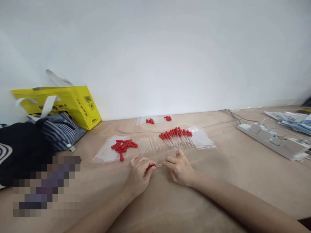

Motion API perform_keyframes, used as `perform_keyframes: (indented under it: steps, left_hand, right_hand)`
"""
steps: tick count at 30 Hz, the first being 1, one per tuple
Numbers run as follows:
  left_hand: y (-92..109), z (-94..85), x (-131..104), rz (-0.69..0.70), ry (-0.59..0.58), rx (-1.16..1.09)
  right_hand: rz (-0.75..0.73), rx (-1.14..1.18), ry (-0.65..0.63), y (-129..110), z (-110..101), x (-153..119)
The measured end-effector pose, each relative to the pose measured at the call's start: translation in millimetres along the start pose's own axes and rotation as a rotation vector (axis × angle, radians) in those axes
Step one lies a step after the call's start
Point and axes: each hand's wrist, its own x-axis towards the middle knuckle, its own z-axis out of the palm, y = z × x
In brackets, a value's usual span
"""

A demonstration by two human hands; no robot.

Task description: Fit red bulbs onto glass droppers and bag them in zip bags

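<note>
My left hand [141,172] pinches a red rubber bulb [151,167] between thumb and fingers. A thin clear tube [158,165] spans the gap between my hands, its left end at the bulb and its right end in the fingers of my right hand [179,168]. Beyond my left hand, loose red bulbs [122,146] lie on clear plastic bags [107,152]. Bare clear tubes [148,145] lie in a row in the middle. To their right, several tubes with red bulbs on them [178,136] are fanned out beside more plastic bags [203,139].
Further back are small red bulbs [150,121] on a plastic sheet. A yellow bag [85,103], a striped pouch [60,129] and a black bag [21,152] stand at left. On the right are a white power strip [274,141] with cables and some papers [293,120].
</note>
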Motion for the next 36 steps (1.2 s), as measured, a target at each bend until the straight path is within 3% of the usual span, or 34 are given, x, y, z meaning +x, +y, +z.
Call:
perform_keyframes:
  steps: [7,17,26,36]
  left_hand:
    - [8.0,-1.7,-0.8,0.104,-0.023,0.011]
    - [7.5,0.7,-1.7,0.112,-0.025,-0.007]
    - [-3.5,-10.6,6.2,0.089,-0.064,0.02]
    - [1.8,-9.2,3.8,0.108,-0.084,0.026]
  right_hand:
    - [0.03,0.029,0.029,-4.5,2.1,-4.5]
    - [0.068,0.099,0.013,-11.3,8.6,-1.0]
    - [0.12,0.131,-0.016,-7.0,3.9,3.1]
    - [0.208,0.33,-0.046,-11.7,10.2,1.7]
